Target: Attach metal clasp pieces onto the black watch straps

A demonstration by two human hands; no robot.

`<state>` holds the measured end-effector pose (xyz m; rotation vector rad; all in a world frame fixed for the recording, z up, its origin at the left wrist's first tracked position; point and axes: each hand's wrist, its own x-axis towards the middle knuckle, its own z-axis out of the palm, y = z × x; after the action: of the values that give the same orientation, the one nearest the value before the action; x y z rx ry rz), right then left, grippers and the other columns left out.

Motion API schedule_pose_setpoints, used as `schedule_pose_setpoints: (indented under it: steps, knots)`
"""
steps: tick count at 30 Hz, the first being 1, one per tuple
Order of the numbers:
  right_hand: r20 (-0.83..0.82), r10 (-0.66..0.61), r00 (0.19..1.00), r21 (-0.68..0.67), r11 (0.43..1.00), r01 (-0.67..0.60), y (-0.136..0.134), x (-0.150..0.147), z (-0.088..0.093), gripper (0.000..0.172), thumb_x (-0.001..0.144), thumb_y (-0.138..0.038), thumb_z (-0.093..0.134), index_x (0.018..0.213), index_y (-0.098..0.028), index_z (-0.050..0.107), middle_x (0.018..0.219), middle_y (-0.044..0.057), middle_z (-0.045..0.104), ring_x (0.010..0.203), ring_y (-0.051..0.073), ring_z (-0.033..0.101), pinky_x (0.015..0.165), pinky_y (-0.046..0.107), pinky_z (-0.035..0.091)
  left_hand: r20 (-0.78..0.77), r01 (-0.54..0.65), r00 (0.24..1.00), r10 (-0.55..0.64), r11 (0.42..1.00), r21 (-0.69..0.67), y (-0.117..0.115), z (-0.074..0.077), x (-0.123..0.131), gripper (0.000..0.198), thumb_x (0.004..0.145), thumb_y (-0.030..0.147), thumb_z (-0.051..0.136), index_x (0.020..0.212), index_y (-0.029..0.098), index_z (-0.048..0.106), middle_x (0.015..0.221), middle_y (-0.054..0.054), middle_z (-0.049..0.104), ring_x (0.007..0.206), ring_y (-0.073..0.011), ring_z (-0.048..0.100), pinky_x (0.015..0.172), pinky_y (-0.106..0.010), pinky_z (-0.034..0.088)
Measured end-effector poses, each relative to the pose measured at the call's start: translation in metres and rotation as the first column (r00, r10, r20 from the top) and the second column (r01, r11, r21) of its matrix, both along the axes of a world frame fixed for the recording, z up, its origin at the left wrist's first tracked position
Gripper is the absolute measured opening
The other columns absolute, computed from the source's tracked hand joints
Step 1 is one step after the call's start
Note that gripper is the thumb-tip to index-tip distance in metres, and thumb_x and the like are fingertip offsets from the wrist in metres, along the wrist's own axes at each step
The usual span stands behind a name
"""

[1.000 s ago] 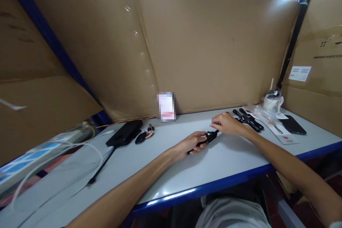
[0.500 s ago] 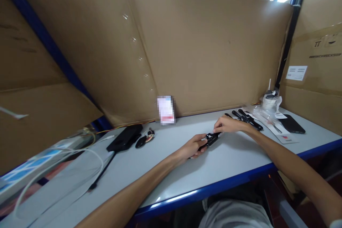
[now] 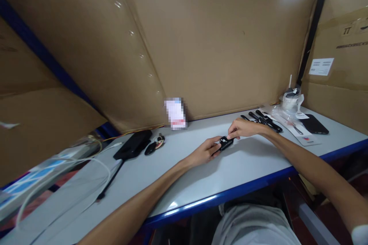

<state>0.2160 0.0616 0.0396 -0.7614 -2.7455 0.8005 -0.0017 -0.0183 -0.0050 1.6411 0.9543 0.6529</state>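
Note:
Over the middle of the grey table, a small black boxy device point(image 3: 227, 144) with a pale mark on its upper face sits between my hands; its exact kind is unclear. My left hand point(image 3: 204, 152) grips its left end, with the thumb above and the fingers curled below. The fingers of my right hand point(image 3: 243, 128) are pinched together against its upper right edge. Just behind the right hand lie several long black pieces point(image 3: 267, 121), partly covered by that hand.
A black phone point(image 3: 313, 123), a clear plastic bag point(image 3: 281, 115) and a white cup-like item point(image 3: 289, 101) are at the right. Keys point(image 3: 155, 144) and a black case point(image 3: 133, 144) lie left. A blurred card point(image 3: 176, 114) leans on the cardboard wall point(image 3: 215, 46).
The view has tilted slightly downward. My right fingers have come in from beside the black device onto its upper edge, while my left hand keeps its hold.

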Motion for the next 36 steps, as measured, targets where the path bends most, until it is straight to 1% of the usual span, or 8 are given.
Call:
schedule_pose_setpoints:
  steps: [4, 9, 14, 17, 20, 25, 30, 36]
  knots:
    - [0.005, 0.018, 1.0, 0.017, 1.0, -0.018, 0.001, 0.0, -0.002, 0.034, 0.087, -0.032, 0.058, 0.059, -0.013, 0.065, 0.051, -0.004, 0.051, 0.049, 0.008, 0.037, 0.054, 0.025, 0.023, -0.006, -0.008, 1.0, 0.008, 1.0, 0.008, 0.0, -0.001, 0.001, 0.032, 0.089, 0.047, 0.06, 0.098, 0.017, 0.053, 0.056, 0.007, 0.041, 0.042, -0.0062, 0.029, 0.041, -0.021, 0.02]
    - [0.0, -0.002, 1.0, -0.005, 1.0, 0.002, 0.001, 0.001, -0.003, 0.032, 0.088, -0.033, 0.057, 0.063, -0.013, 0.065, 0.053, -0.003, 0.054, 0.05, 0.008, 0.04, 0.053, 0.024, 0.026, -0.011, 0.012, 1.0, -0.012, 0.999, 0.033, 0.005, -0.003, -0.001, 0.032, 0.09, 0.047, 0.057, 0.1, 0.016, 0.054, 0.055, 0.007, 0.041, 0.043, -0.0072, 0.028, 0.042, -0.021, 0.021]
    - [0.017, 0.017, 1.0, -0.129, 0.992, -0.015, 0.002, 0.002, -0.006, 0.03, 0.09, -0.032, 0.052, 0.068, -0.014, 0.062, 0.059, -0.001, 0.06, 0.048, 0.008, 0.049, 0.05, 0.021, 0.034, -0.076, 0.035, 0.997, -0.03, 0.997, 0.073, 0.01, 0.002, -0.009, 0.03, 0.09, 0.041, 0.055, 0.103, 0.014, 0.059, 0.057, 0.005, 0.043, 0.046, -0.0085, 0.031, 0.044, -0.021, 0.022]
    - [0.063, 0.026, 0.998, -0.285, 0.959, -0.007, 0.003, 0.002, -0.008, 0.036, 0.092, -0.039, 0.05, 0.068, -0.014, 0.058, 0.063, 0.002, 0.065, 0.047, 0.008, 0.051, 0.046, 0.021, 0.036, -0.138, 0.067, 0.989, -0.058, 0.996, 0.058, 0.009, 0.011, -0.011, 0.026, 0.089, 0.038, 0.056, 0.099, 0.015, 0.062, 0.056, 0.004, 0.043, 0.045, -0.008, 0.03, 0.043, -0.021, 0.021]
    - [0.104, 0.092, 0.99, -0.44, 0.897, -0.037, 0.005, 0.002, -0.012, 0.042, 0.092, -0.049, 0.052, 0.069, -0.015, 0.057, 0.066, 0.003, 0.068, 0.045, 0.008, 0.051, 0.043, 0.021, 0.034, -0.179, 0.117, 0.978, -0.109, 0.992, 0.037, 0.008, 0.018, -0.013, 0.026, 0.089, 0.036, 0.055, 0.1, 0.015, 0.063, 0.058, 0.004, 0.043, 0.045, -0.0076, 0.03, 0.042, -0.02, 0.021]
    - [0.043, 0.13, 0.991, -0.582, 0.809, -0.081, 0.009, 0.0, -0.02, 0.051, 0.087, -0.06, 0.058, 0.072, -0.012, 0.062, 0.058, 0.0, 0.063, 0.041, 0.005, 0.045, 0.04, 0.021, 0.029, -0.215, 0.202, 0.956, -0.198, 0.979, -0.001, 0.011, 0.018, -0.018, 0.034, 0.092, 0.04, 0.052, 0.111, 0.013, 0.06, 0.06, 0.006, 0.041, 0.044, -0.0063, 0.027, 0.041, -0.019, 0.02]
    - [0.062, 0.12, 0.991, -0.646, 0.762, -0.052, 0.016, -0.001, -0.027, 0.055, 0.087, -0.062, 0.059, 0.089, -0.008, 0.07, 0.053, -0.004, 0.057, 0.037, 0.004, 0.039, 0.037, 0.021, 0.023, -0.228, 0.229, 0.949, -0.216, 0.973, 0.03, 0.012, 0.018, -0.018, 0.033, 0.094, 0.038, 0.047, 0.111, 0.012, 0.059, 0.061, 0.006, 0.039, 0.047, -0.0065, 0.027, 0.045, -0.02, 0.023]
    - [0.052, 0.145, 0.988, -0.625, 0.777, -0.081, 0.02, 0.0, -0.03, 0.054, 0.089, -0.061, 0.057, 0.093, -0.009, 0.071, 0.053, -0.005, 0.054, 0.038, 0.004, 0.039, 0.037, 0.02, 0.022, -0.238, 0.239, 0.948, -0.213, 0.967, 0.088, 0.01, 0.02, -0.016, 0.032, 0.094, 0.037, 0.047, 0.109, 0.012, 0.061, 0.06, 0.005, 0.04, 0.049, -0.0082, 0.03, 0.048, -0.021, 0.025]
